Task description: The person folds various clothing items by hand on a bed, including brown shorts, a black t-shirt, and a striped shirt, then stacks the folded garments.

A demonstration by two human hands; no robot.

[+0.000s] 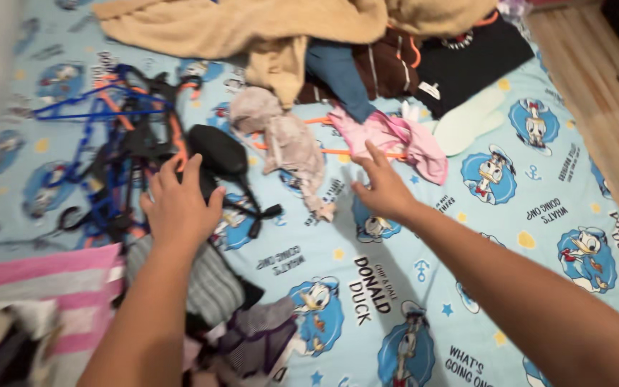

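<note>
My left hand (179, 203) hovers palm down over a black garment (218, 152) lying beside a tangle of blue, orange and black hangers (120, 136); its fingers are spread and hold nothing. Further right, my right hand (381, 188) reaches forward with open fingers toward a pink garment (402, 140) on an orange hanger (338, 151). Between the two hands lies a crumpled beige-grey garment (288, 140). Everything rests on a light blue bedsheet (467, 236) printed with cartoon ducks.
A tan blanket (252, 29) and dark clothes, among them a black shirt (467, 57), are heaped at the far side. Striped pink cloth (44, 279) and a grey garment (205, 279) lie near left. A wooden floor (596, 93) runs along the right.
</note>
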